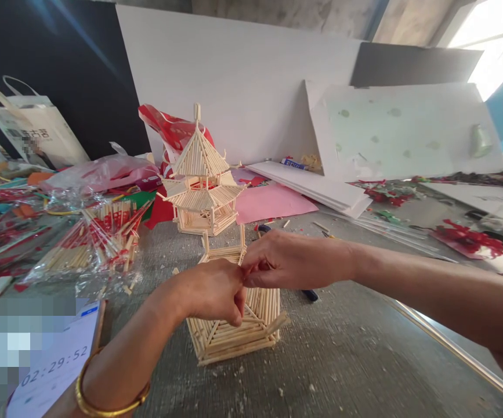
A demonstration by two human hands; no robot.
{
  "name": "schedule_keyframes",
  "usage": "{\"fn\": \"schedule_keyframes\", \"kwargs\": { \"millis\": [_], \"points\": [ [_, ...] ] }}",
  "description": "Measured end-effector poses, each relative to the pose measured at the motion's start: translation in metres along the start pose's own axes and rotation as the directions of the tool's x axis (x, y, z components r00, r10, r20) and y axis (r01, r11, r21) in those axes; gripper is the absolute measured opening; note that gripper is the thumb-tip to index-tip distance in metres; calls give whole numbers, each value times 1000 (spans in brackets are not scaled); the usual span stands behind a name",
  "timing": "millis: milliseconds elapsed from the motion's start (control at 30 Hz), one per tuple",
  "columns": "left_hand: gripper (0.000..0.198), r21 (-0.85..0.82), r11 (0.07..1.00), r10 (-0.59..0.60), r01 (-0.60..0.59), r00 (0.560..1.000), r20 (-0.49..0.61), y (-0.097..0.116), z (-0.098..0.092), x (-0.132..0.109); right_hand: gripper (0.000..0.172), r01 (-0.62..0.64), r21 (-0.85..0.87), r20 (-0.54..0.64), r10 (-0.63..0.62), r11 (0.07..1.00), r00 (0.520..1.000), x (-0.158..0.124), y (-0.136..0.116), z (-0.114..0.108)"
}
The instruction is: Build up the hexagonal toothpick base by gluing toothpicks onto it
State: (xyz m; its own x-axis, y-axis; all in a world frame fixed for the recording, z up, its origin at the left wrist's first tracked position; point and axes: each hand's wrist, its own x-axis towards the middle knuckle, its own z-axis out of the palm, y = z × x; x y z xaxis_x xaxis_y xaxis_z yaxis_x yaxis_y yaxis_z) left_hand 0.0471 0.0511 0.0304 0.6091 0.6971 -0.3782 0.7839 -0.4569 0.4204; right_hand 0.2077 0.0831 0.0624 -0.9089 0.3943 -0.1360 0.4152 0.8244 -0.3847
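A low model of pale wooden sticks (234,342) sits on the grey table in front of me, with short upright posts at its far side. My left hand (219,287) is over its middle, fingers curled and bent downward. Meeting it there is my right hand (295,258), its thumb and fingers pinched together. The fingertips of both hands come together above the model, and whatever is between them is hidden. Behind stands a tiered stick pagoda (207,194) with a pointed roof. Partly under my right hand lies a dark-handled tool (310,295), mostly covered.
Plastic-wrapped bundles of sticks (107,235) lie at left, near a phone (55,366) showing a timer. Pink paper (272,203) and white boards (312,186) are behind. Red cut pieces (477,238) lie at right. A tote bag (38,130) stands at back left.
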Motion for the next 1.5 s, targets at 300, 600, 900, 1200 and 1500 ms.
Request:
{"fn": "schedule_keyframes", "kwargs": {
  "millis": [300, 600, 900, 1200, 1500],
  "points": [
    [16, -97, 995, 20, -15, 998, 52, -3, 5, 8, 25, -16, -43, -239, 5, 999, 971, -9, -6, -7],
    [15, -87, 995, 61, -54, 996, 72, -6, 10, 14, 22, -36, -38, -238, 26, 999, 971, -17, -9, -8],
    [15, -34, 997, 69, -67, 993, 90, 0, 7, 12, 20, -29, -72, -183, 15, 997, 983, -17, -8, -1],
    [14, -54, 995, 93, -87, 989, 116, -4, 10, 14, 20, -25, -83, -204, 7, 996, 979, -21, -13, 0],
    [14, -69, 995, 81, -76, 994, 72, -7, 13, 13, 16, 84, -295, -237, -158, 952, 959, -39, -46, 21]
  ]
}}
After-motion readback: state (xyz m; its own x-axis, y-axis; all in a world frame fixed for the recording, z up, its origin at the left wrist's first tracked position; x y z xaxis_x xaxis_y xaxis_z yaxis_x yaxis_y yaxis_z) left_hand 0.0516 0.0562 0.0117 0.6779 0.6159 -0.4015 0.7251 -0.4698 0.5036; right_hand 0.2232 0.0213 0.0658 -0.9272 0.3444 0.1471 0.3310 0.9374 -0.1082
